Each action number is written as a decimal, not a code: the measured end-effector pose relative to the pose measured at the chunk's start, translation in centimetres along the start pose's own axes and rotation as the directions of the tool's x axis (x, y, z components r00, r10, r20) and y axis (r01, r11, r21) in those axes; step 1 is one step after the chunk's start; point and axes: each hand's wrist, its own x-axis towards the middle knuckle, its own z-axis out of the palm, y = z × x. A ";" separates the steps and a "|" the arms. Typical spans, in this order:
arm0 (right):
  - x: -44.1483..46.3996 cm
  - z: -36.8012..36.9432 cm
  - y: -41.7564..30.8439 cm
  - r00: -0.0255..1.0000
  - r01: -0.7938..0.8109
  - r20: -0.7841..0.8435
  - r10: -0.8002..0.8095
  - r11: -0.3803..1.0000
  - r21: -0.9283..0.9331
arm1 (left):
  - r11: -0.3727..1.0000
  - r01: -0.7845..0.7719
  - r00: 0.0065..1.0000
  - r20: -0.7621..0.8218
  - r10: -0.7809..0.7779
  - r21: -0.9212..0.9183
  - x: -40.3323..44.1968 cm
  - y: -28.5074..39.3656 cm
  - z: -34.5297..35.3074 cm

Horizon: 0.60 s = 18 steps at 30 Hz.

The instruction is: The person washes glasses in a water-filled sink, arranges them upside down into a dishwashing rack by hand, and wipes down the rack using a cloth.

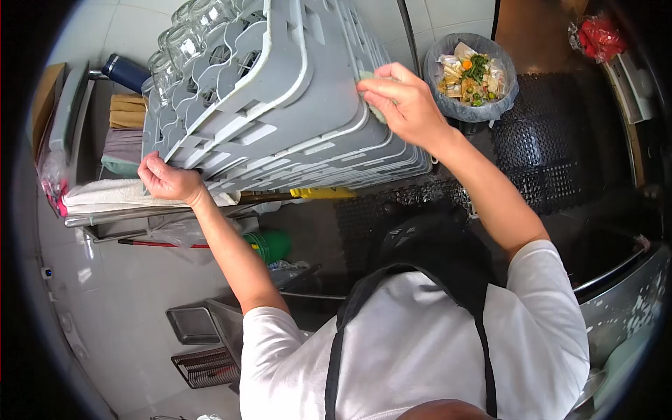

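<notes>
Head view: A stack of gray racks (pixel 287 133) holding glasses (pixel 185 43) fills the frame's upper center; the left hand (pixel 171 183) curls its fingers closed around an edge, while the right hand (pixel 404 103) pinches a pale green pad (pixel 377 112) against the side.

Grey rack (pixel 336 91), white shirt (pixel 413 350), green, apparently plain bucket (pixel 273 246), red-handled pole (pixel 164 243).
</notes>
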 end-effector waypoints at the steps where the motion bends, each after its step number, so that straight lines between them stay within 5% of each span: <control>1: 0.5 0.0 0.4 0.997 0.077 -0.023 -0.079 0.993 -0.092 | 1.000 -0.006 1.000 -0.001 0.006 -0.003 0.0 0.0 0.0; 3: 1.5 0.3 1.0 0.970 0.217 -0.048 -0.239 0.936 -0.276 | 1.000 -0.020 1.000 -0.001 0.020 -0.010 0.0 -0.2 0.1; 6: 1.0 0.8 0.5 0.994 0.090 -0.053 -0.095 0.992 -0.092 | 1.000 -0.022 1.000 0.001 0.022 -0.012 -0.1 -0.1 0.0; 9: 1.2 -0.2 -0.1 0.972 -0.196 0.153 0.177 0.973 0.122 | 0.999 -0.016 1.000 -0.001 0.016 -0.032 -0.1 -0.1 0.0; 12: 1.9 -1.4 0.4 0.951 -0.273 0.215 0.221 0.929 0.251 | 1.000 -0.008 1.000 -0.022 0.008 -0.018 -0.2 0.0 0.1; 15: 2.4 -1.6 0.6 0.973 -0.188 -0.097 0.208 0.965 0.180 | 1.000 -0.028 1.000 -0.010 0.028 0.002 -0.3 -0.2 -0.1; 18: 1.6 -0.1 0.7 0.996 -0.031 -0.087 0.031 0.999 0.009 | 0.999 -0.028 0.999 -0.024 0.027 -0.043 -0.2 -1.0 -0.2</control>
